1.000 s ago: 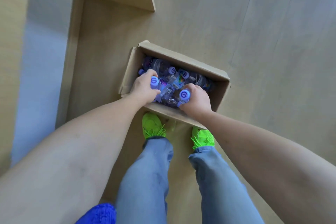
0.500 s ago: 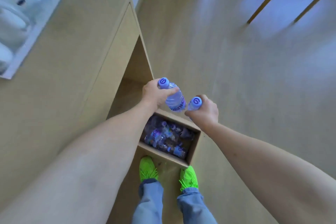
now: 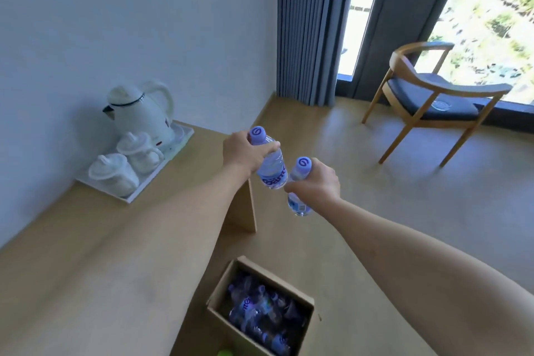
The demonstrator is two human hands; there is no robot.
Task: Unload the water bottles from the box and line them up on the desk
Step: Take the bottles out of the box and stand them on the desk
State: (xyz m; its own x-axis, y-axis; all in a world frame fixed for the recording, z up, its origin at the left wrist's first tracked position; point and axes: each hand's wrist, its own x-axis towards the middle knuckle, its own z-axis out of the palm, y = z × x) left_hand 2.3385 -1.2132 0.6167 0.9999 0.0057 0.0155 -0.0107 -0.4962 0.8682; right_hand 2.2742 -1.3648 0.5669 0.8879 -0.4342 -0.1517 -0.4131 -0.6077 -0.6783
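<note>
Left hand [image 3: 245,153] wrapped around one bottle [image 3: 270,165], right hand [image 3: 316,182] around another bottle [image 3: 299,191], both in air beside desk [image 3: 101,254]. More in box [image 3: 300,298] below. Probably heavy when full, smooth, slightly soft; best gripped at upper body.

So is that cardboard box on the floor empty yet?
No. The box stands open on the floor, with several water bottles lying inside; the exact count is too blurred to tell.
</note>
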